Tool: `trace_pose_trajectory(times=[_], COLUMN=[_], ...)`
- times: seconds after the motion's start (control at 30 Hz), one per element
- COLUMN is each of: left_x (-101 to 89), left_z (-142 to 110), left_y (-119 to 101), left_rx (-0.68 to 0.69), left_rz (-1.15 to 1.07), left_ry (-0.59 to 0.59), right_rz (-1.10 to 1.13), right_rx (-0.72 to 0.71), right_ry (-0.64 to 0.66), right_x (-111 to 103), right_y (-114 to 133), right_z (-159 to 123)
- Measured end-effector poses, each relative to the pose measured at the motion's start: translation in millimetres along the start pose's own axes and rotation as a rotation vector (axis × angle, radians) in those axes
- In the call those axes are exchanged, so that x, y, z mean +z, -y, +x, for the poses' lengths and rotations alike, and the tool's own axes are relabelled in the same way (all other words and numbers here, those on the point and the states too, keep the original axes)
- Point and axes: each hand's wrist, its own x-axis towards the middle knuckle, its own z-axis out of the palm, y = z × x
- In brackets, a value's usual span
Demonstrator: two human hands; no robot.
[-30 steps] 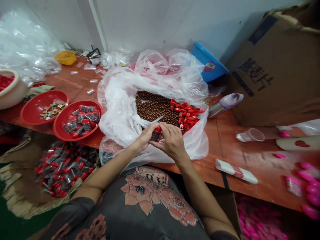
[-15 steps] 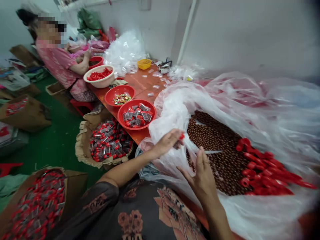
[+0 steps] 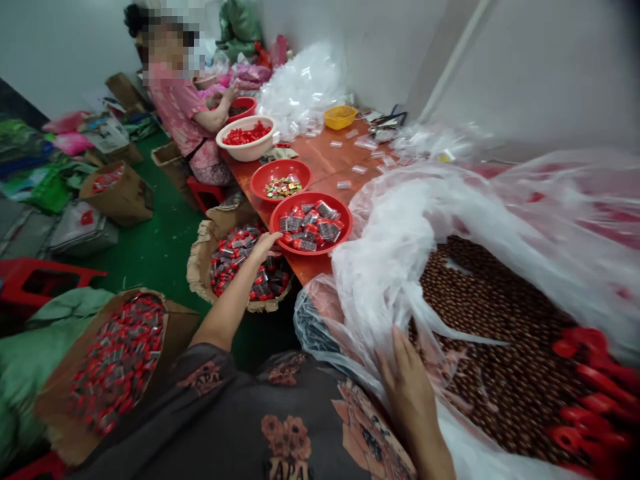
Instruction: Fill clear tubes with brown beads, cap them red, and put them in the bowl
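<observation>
My left hand [image 3: 265,247] is at the near left rim of a red bowl [image 3: 345,233], its fingers closed on the edge. Small clear containers with red ends and dark contents [image 3: 313,223] fill that bowl. Lower down, my right hand [image 3: 407,377] rests with fingers stretched out against a clear plastic sheet [image 3: 385,267] and holds nothing. To its right, the plastic surrounds a heap of small round brown balls [image 3: 500,320]. Red plastic pieces [image 3: 595,393], some with ring-shaped ends, lie on the balls at the far right.
Below the table edge stands a torn cardboard box [image 3: 200,257] of similar containers; another box [image 3: 173,333] is at lower left. Behind the bowl are a second red bowl [image 3: 257,180], a white basin [image 3: 245,150] and a yellow tray [image 3: 340,118]. A seated co-worker [image 3: 175,107] handles things farther back.
My left hand has moved left from beside the plastic to the bowl; the small red item it held no longer shows there. My right hand has lowered onto the plastic. The view has turned left.
</observation>
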Motion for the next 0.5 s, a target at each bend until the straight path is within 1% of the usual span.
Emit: trace_pose_trajectory(times=[0.07, 0.1, 0.17, 0.23, 0.33, 0.4, 0.47, 0.5], left_x=[-3.7, -8.5, -26.0, -54.1, -108.5, -144.0, -171.1, -180.0], left_z=[-0.8, -1.4, -4.2, -10.8, -25.7, -35.7, -42.4, -43.7], left_y=[15.4, 22.1, 35.2, 49.0, 71.5, 85.7, 96.9, 100.9], left_rx=[-0.090, -0.121, -0.162, -0.191, -0.232, -0.265, -0.301, -0.314], left_rz=[-0.109, -0.159, -0.240, -0.291, -0.310, -0.282, -0.223, -0.187], left_ry=[0.137, 0.172, 0.183, 0.146, 0.052, -0.026, -0.105, -0.147], right_rz=[-0.002, -0.002, 0.000, -0.001, -0.010, -0.012, -0.007, -0.005], right_rx=[0.006, 0.012, 0.022, 0.027, 0.051, 0.064, 0.064, 0.065], right_ry=[0.009, 0.011, 0.015, 0.022, 0.036, 0.037, 0.032, 0.027], right_x=[3.7, 4.6, 4.9, 4.2, 3.9, 4.8, 6.2, 7.0], right_y=[-1.3, -2.0, -3.1, -3.4, -3.5, -4.0, -5.0, -5.6], right_z=[-4.2, -5.9, -8.2, -9.2, -9.5, -9.7, -10.4, -10.8])
